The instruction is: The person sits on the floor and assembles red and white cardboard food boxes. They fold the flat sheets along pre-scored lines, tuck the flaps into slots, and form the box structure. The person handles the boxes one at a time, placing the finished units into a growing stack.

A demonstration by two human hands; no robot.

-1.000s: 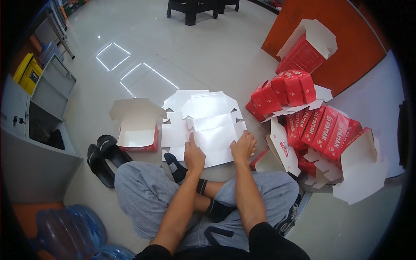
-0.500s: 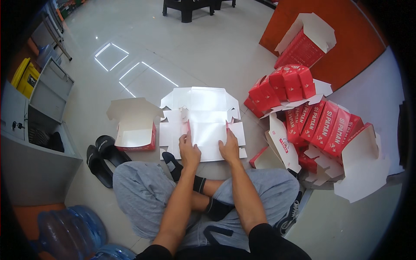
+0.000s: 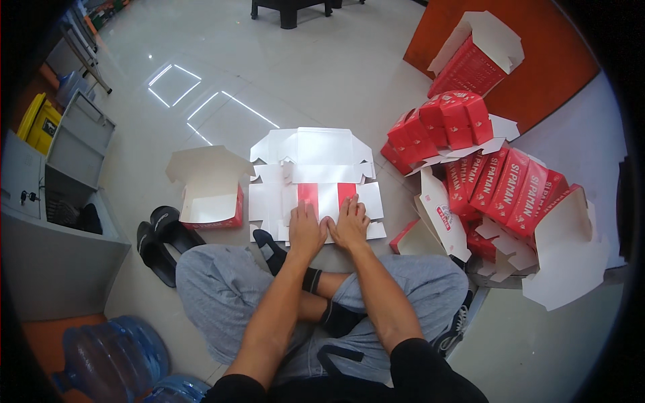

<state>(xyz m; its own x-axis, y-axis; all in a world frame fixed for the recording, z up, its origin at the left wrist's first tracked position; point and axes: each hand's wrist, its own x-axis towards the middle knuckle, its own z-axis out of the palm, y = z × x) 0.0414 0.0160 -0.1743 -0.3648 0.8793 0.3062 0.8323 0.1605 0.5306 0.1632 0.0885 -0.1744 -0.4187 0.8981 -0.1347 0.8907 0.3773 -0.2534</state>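
Observation:
A flat white cardboard box blank (image 3: 324, 146), its edges cut into flaps and tabs, lies on the floor in front of my crossed legs. Two side flaps are folded inward on it, showing a red strip (image 3: 308, 193) on the left and another red strip (image 3: 347, 192) on the right. My left hand (image 3: 308, 232) presses on the left flap near the blank's front edge, palm down and fingers stretched. Beside it, my right hand (image 3: 350, 225) lies over the right flap, fingers spread. The thumbs nearly meet in the middle. Neither hand grips anything.
A folded red-and-white box (image 3: 211, 223) with raised lid stands left, near black slippers (image 3: 158, 258). Several red boxes (image 3: 500, 191) are piled at the right below a taller stack (image 3: 468, 67). A grey cabinet (image 3: 74, 269) and blue water jugs (image 3: 114, 359) flank the left side.
The side flaps have been turned in and laid down, so red strips now show. Both hands have moved from the flaps' edges to lie flat on them, closer together.

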